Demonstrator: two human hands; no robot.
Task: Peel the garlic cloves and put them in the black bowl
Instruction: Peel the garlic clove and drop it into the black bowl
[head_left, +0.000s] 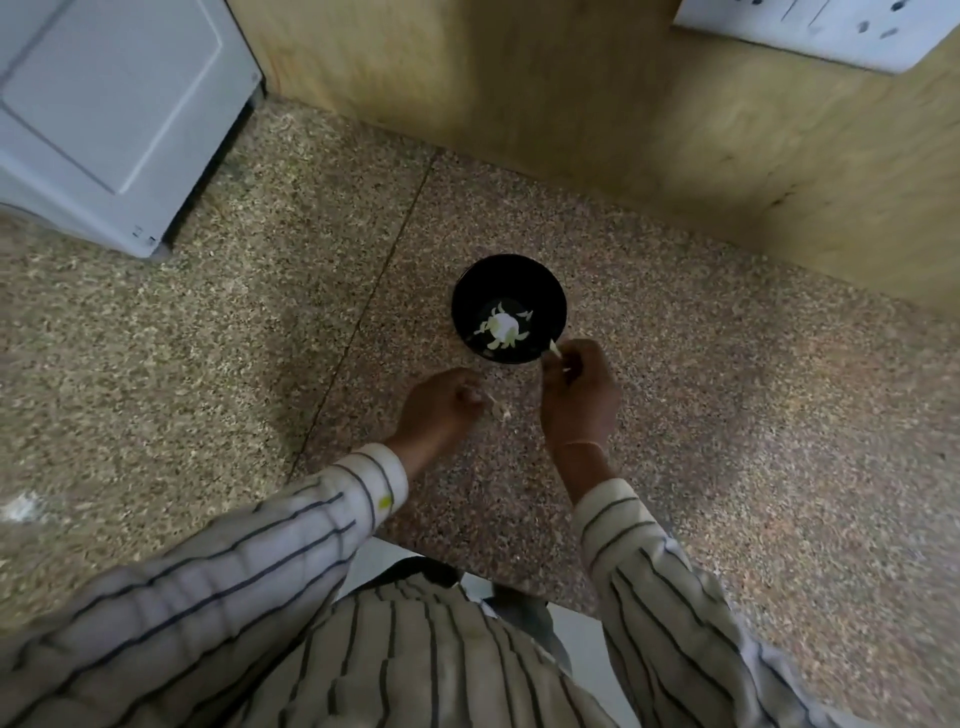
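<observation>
Pinching a pale garlic clove (555, 349), our right hand (579, 387) hovers by the round black bowl (467, 293); left hand (441, 408), farther back, pinches peel (497, 408).

The light is dim and soft and seems to come from the right: a broad, faint shadow spreads left of the hands across the counter (208, 338). The wooden wall (519, 104) behind looks muddy and yellow. The pale garlic (503, 328) in the bowl (467, 291) burns out to flat white against the black. The left hand (441, 402) and right hand (579, 395) are smeared by motion, so the clove (555, 349) pinched in the right one is only a pale streak. The sleeves (234, 571) are soft too. The wide lens bows the edges: the appliance (104, 114) and socket plate (831, 31) lean outward.
</observation>
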